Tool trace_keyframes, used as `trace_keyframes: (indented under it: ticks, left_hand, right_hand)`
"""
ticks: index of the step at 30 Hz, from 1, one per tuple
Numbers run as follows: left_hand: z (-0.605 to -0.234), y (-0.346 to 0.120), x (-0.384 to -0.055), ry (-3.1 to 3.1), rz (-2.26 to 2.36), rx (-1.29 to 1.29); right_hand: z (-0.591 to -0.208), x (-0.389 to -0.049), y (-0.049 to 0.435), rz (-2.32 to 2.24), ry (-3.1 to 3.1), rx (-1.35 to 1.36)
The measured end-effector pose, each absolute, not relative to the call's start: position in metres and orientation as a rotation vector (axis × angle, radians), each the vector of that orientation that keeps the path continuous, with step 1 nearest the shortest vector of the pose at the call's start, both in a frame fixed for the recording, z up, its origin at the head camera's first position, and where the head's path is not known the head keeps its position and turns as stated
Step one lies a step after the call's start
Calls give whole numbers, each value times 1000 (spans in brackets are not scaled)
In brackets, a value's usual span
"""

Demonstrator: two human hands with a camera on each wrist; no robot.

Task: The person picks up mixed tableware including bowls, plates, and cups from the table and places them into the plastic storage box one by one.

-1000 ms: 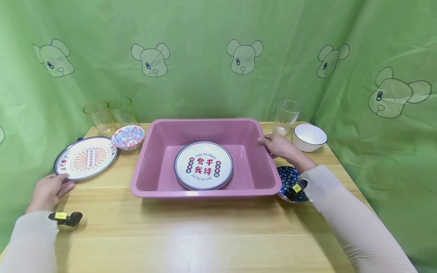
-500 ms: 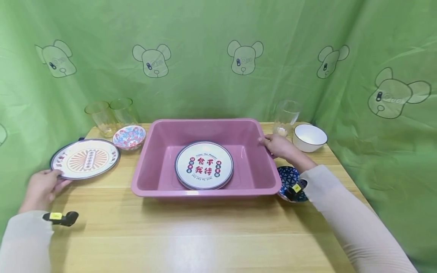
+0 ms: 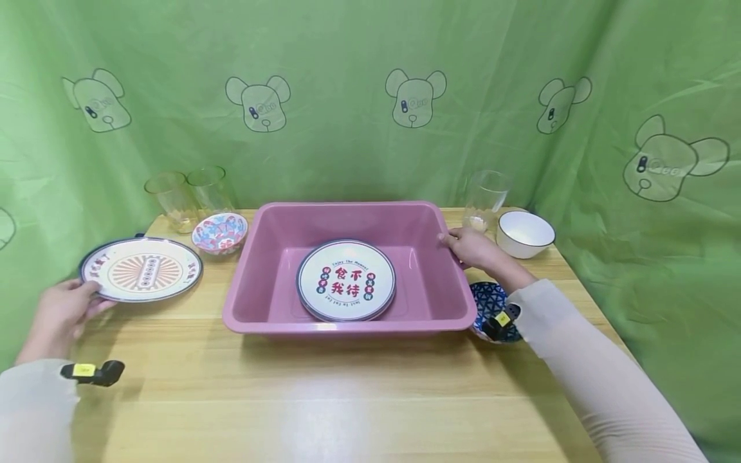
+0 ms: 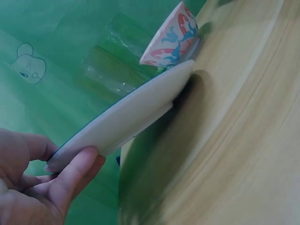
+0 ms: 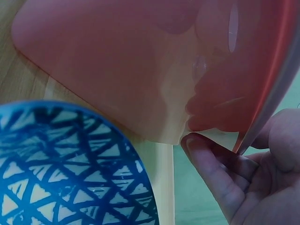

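Head view: the left hand (image 3: pixel 60 315) pinches the near-left rim of the sunburst plate (image 3: pixel 145 273), tilted above the table (image 3: pixel 405 405); a firm grip should stop it tipping. The right hand (image 3: pixel 471 247) clamps the pink basin (image 3: pixel 347 328), best held steady. Beyond, the patterned bowl (image 3: pixel 220 233) (contact with the plate is unclear) and two tumblers (image 3: pixel 176 209) need clearance.

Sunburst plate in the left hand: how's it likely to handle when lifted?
Probably stiff: the sunburst plate shows no bend though the left hand pinches only one edge. It may dip at the far side, since that grip is off-centre. Its smooth-looking surface could be slippery.
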State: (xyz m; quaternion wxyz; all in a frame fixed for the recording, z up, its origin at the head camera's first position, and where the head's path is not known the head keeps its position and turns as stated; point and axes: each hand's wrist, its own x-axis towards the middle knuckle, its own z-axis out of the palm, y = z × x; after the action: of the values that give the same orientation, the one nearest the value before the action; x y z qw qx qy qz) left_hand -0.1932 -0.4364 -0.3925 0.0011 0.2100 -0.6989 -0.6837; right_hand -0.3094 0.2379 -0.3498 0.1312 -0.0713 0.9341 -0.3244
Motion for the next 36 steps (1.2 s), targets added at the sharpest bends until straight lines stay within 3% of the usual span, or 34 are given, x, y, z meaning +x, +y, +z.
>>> trace_keyframes:
  ticks: [12,31,36]
  left_hand:
    - [-368,-425,-191,-2498,-1715,603]
    - [-333,-418,-190,-2507,-1564,590]
    - [-331,-426,-193,-2311,-1771,508]
  right_hand:
    - [-352,-311,239,-928,2725,-206]
    - [-349,-310,238,-879,2747,-247]
    - [-349,-311,239,-871,2749,-249]
